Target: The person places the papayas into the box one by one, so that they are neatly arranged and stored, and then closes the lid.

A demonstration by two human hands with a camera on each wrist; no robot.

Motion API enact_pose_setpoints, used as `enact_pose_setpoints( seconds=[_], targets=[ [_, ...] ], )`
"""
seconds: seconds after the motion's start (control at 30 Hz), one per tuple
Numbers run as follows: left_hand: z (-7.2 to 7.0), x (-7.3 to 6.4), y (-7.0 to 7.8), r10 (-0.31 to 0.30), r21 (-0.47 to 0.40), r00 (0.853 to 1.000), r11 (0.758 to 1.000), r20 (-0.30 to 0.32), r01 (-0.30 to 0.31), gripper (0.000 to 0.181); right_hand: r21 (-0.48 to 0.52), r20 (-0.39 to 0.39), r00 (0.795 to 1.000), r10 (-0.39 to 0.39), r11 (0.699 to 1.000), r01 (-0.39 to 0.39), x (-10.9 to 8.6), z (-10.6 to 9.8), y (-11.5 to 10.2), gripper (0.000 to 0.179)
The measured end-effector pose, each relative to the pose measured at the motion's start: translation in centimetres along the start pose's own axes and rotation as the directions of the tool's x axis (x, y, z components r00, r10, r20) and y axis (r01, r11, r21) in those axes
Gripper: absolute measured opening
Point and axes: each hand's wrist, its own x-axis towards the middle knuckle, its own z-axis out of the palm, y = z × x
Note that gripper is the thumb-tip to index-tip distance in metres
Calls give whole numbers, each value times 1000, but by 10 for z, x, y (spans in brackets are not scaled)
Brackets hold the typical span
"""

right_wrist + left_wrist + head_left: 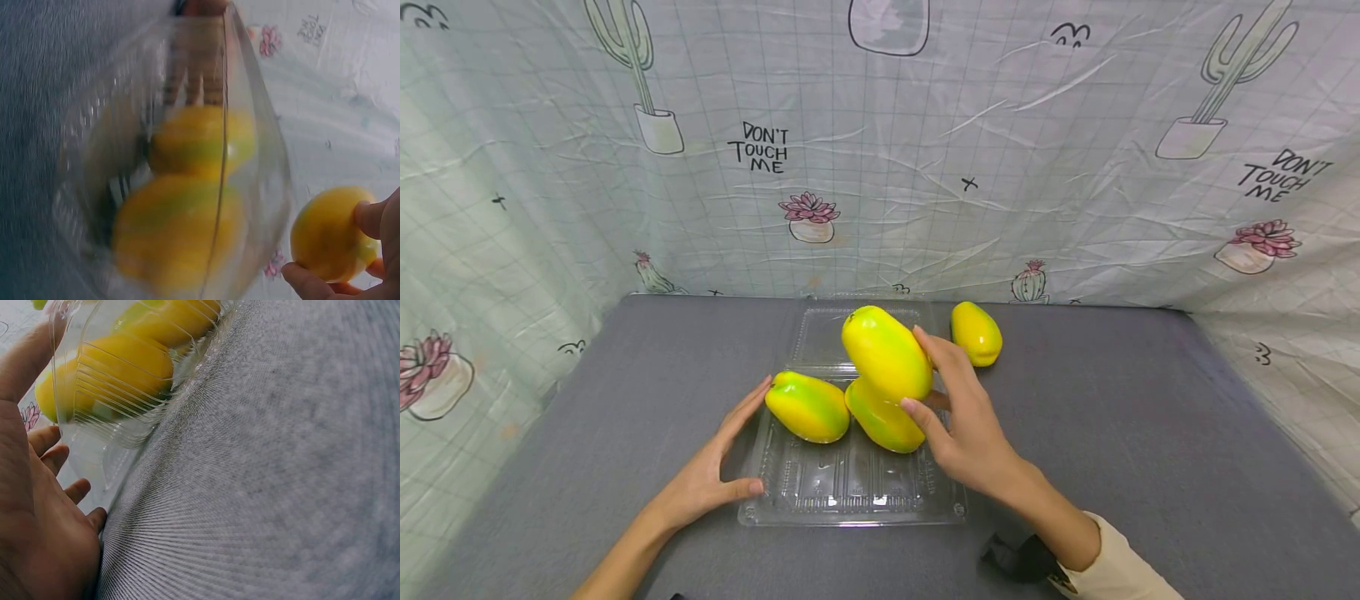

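A clear plastic clamshell container [850, 512] lies with its lid folded back. Inside it sit two yellow-green mangoes, the left mango [808, 408] and the right mango [883, 421]. My right hand [966, 417] grips a third mango [887, 354] above the right one, partly covering it in the head view; in the right wrist view this held mango [334, 234] is apart from the container. My left hand [707, 479], fingers spread and fairly straight, touches the container's left side. The left wrist view shows the left palm [53, 531] beside the ribbed wall.
Another mango [977, 333] lies on the grey tabletop [1112, 400] to the right of the lid [823, 333]. A black object [1018, 558] is by the right forearm. A printed curtain [880, 167] hangs behind and along both sides.
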Motion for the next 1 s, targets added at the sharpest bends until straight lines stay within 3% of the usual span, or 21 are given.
enact_pose_setpoints(
  seconds=[0.3,0.67,1.0],
  targets=[
    [0,0,-1,-30,1,1000,1000,8,30,100,25,125,992,0,1000,-3,-5,19,-11,76],
    [-1,1,1,-5,-6,1000,1000,5,5,99,-100,213,976,-49,992,72,-10,37,-17,76],
    [-1,-1,0,-74,-14,997,997,13,74,98,-144,307,949,-73,982,122,-16,48,-15,73]
  ],
)
